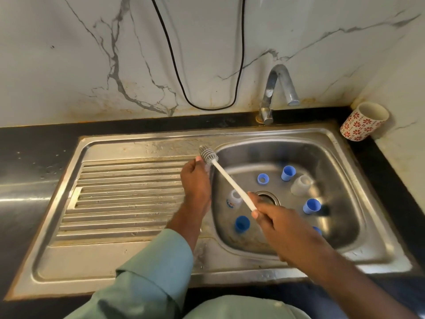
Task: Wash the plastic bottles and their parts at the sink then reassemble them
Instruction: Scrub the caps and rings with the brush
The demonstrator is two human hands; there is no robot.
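Blue caps (288,173), white brush (230,180), red-flowered cup (363,122).

White marble-veined wall (207,54) stands at twelve o'clock, a black cable (174,65) looping down it, above a dark worktop (27,157); a flowered cup (363,122) sits at two o'clock.

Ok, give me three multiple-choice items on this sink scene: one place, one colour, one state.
1. Where does the white cup with red flowers stand?
A on the ribbed drainboard
B on the dark counter, right of the steel sink
C under the tap

2. What colour are the small plastic caps in the sink?
A blue
B green
C yellow

3. What is the right hand doing?
A hanging idle
B gripping the long white bottle brush
C turning the tap

Key: B, it stands in the counter corner; A, every cap is blue; B, fingers wrap the handle.
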